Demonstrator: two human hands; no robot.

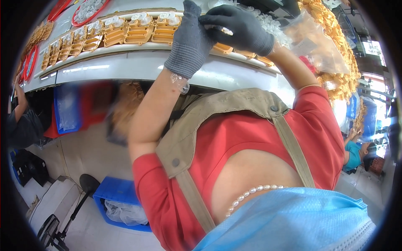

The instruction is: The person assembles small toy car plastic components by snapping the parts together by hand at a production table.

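Observation:
Both my hands wear dark gloves and meet above the bench, in front of the row of orange plastic housings (138, 33). My left hand (190, 39) is upright, with one digit pointing up and the other fingers mostly hidden; it looks closed. My right hand (240, 29) reaches across from the right, its fingers bent and pressed against the left. A small whitish bit shows between the right fingers; I cannot make out what it is. Most housings in the row carry clear plastic pieces (140, 18) on their far ends.
A white rail (104, 53) runs along the near side of the row. Red round trays (86, 21) stand at the far left. Loose clear parts (270, 27) and a plastic bag (320, 48) lie right, beside heaped orange parts (351, 77). Below is a blue crate (111, 188).

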